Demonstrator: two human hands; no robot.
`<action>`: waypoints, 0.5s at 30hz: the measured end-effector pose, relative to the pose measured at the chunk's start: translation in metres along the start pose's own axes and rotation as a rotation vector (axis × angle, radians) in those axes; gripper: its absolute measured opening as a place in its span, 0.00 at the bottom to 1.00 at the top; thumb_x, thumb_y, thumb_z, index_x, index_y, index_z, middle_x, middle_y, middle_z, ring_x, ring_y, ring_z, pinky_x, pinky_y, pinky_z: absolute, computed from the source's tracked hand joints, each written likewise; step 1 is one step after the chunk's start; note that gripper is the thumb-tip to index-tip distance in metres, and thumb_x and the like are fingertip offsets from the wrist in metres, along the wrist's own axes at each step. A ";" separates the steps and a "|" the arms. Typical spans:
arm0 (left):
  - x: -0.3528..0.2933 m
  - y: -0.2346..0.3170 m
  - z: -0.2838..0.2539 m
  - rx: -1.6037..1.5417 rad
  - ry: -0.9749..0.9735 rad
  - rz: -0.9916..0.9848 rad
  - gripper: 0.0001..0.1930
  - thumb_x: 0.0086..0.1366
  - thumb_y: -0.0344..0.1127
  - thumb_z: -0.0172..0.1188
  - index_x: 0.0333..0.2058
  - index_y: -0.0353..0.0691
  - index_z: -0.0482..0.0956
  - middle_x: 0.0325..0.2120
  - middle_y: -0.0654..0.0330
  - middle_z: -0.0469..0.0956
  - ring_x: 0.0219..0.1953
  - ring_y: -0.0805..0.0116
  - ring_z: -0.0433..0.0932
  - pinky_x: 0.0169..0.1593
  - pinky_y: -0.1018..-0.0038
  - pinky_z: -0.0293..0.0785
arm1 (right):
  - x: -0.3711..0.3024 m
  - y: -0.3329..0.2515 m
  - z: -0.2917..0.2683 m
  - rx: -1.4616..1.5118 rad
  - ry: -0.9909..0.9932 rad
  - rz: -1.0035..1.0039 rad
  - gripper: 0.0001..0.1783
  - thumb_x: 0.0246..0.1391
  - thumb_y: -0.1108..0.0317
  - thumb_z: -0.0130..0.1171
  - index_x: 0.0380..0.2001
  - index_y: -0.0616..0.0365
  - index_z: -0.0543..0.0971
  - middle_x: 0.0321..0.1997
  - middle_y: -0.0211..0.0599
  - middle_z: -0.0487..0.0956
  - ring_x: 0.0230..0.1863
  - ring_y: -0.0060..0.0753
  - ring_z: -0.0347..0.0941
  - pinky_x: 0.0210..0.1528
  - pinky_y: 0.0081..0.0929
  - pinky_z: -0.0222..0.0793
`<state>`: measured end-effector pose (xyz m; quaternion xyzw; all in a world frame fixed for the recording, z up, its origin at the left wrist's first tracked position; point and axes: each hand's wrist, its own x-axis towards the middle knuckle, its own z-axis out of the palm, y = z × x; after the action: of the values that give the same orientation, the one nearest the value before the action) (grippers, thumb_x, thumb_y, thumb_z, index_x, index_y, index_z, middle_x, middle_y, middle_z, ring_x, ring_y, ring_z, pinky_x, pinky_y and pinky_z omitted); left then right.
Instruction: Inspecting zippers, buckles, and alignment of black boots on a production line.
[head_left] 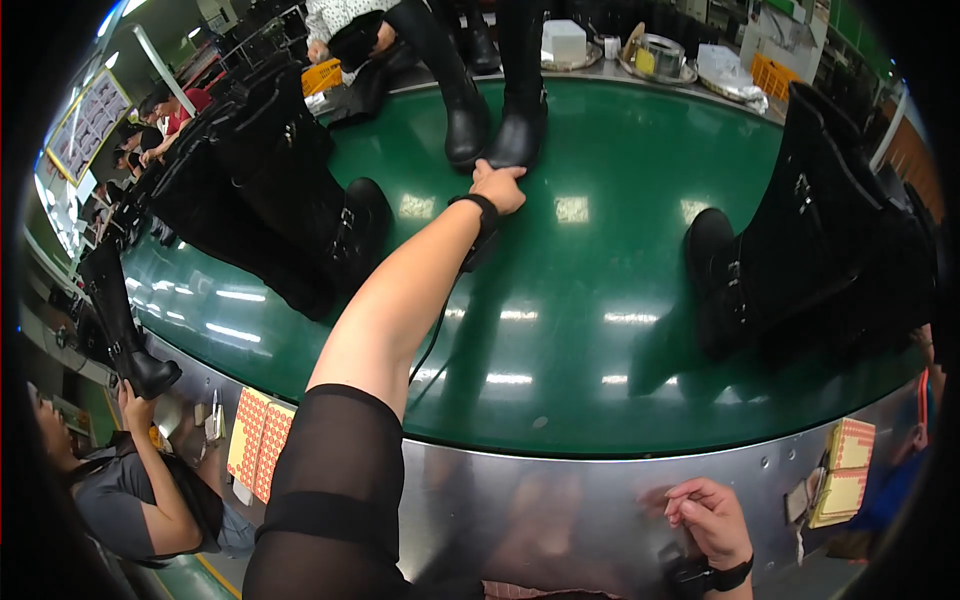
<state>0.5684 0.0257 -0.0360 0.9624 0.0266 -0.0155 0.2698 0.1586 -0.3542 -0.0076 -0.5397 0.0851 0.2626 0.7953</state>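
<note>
A pair of tall black boots stands at the far side of the green table. My left hand reaches far forward, its fingers closed at the toe of the right-hand boot. Close beside it is the other boot, its toe just left of my fingers. My right hand hovers low over the metal edge, with loosely curled fingers and nothing visible in them. Both wrists wear dark bands.
Black buckled boots crowd the table's left and right. A co-worker on the left holds a boot. Sticker sheets and a yellow pad hang along the metal front. Beyond are a tin and orange baskets.
</note>
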 end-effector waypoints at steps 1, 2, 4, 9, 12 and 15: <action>0.000 0.004 0.000 0.042 0.020 -0.035 0.29 0.54 0.33 0.58 0.56 0.61 0.75 0.64 0.34 0.44 0.67 0.39 0.49 0.66 0.60 0.57 | 0.001 -0.001 0.000 0.003 -0.006 -0.003 0.11 0.58 0.75 0.56 0.44 0.68 0.77 0.37 0.43 0.80 0.38 0.29 0.76 0.42 0.25 0.73; 0.002 0.010 0.001 0.068 0.034 -0.073 0.28 0.54 0.31 0.57 0.56 0.61 0.75 0.63 0.35 0.45 0.66 0.40 0.50 0.66 0.60 0.59 | 0.002 -0.002 0.000 -0.001 -0.006 -0.002 0.12 0.57 0.75 0.57 0.44 0.68 0.77 0.36 0.43 0.80 0.37 0.29 0.76 0.42 0.26 0.73; 0.007 0.019 0.003 0.108 0.064 -0.153 0.28 0.53 0.27 0.58 0.54 0.60 0.77 0.63 0.35 0.45 0.66 0.39 0.52 0.63 0.58 0.63 | 0.004 -0.002 0.000 -0.002 -0.017 0.004 0.12 0.57 0.75 0.58 0.44 0.68 0.77 0.36 0.43 0.80 0.37 0.28 0.76 0.42 0.26 0.73; 0.044 0.026 0.011 -0.076 0.162 -0.367 0.28 0.52 0.26 0.62 0.56 0.35 0.72 0.67 0.40 0.40 0.61 0.43 0.65 0.59 0.62 0.70 | 0.003 -0.001 0.003 -0.028 -0.029 0.006 0.12 0.57 0.75 0.59 0.44 0.68 0.77 0.37 0.42 0.80 0.37 0.27 0.76 0.41 0.25 0.72; 0.040 0.050 0.017 0.002 0.093 -0.418 0.29 0.53 0.24 0.61 0.57 0.33 0.70 0.67 0.43 0.41 0.60 0.44 0.68 0.61 0.62 0.69 | 0.001 0.001 0.006 -0.047 0.092 -0.037 0.12 0.53 0.72 0.63 0.40 0.68 0.77 0.31 0.43 0.80 0.31 0.30 0.76 0.36 0.24 0.73; 0.030 0.041 0.018 0.030 0.068 -0.285 0.26 0.52 0.35 0.63 0.53 0.63 0.78 0.68 0.35 0.31 0.68 0.38 0.49 0.67 0.61 0.56 | 0.000 -0.003 0.005 -0.062 0.076 -0.038 0.12 0.55 0.73 0.62 0.40 0.69 0.77 0.32 0.43 0.80 0.32 0.30 0.76 0.37 0.24 0.73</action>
<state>0.6008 -0.0175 -0.0311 0.9528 0.1718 -0.0212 0.2493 0.1590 -0.3503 -0.0030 -0.5754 0.0969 0.2293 0.7791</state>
